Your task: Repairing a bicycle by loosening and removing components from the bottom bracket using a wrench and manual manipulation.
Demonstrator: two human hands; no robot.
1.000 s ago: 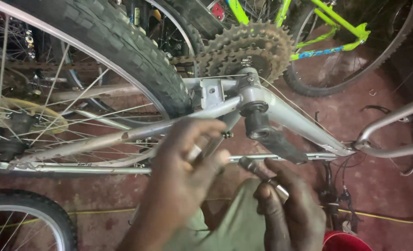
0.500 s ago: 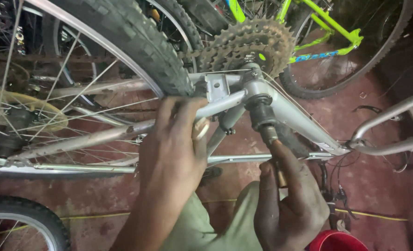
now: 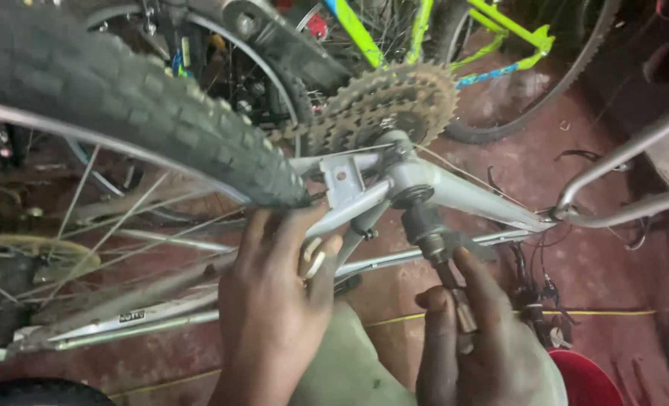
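A silver bicycle frame (image 3: 470, 197) hangs upturned in front of me, its knobby rear tyre (image 3: 146, 113) at upper left and a rusty chainring cluster (image 3: 394, 105) above the bottom bracket (image 3: 417, 207). My left hand (image 3: 274, 308) grips the silver chainstay tube just left of the bracket. My right hand (image 3: 477, 346) is closed on a slim metal tool (image 3: 451, 289) whose tip is seated on the dark axle end under the bracket.
Spokes and a silver rim (image 3: 63, 225) fill the left. A lime-green bicycle frame (image 3: 492, 34) and another tyre (image 3: 567, 83) stand at the back right. A red bucket (image 3: 586, 380) sits at lower right on the red floor; cables hang near it.
My view has moved closer and tilted, so the tyre looms larger. My left hand has slid down along the chainstay, and my right hand has turned the tool more upright under the bracket.
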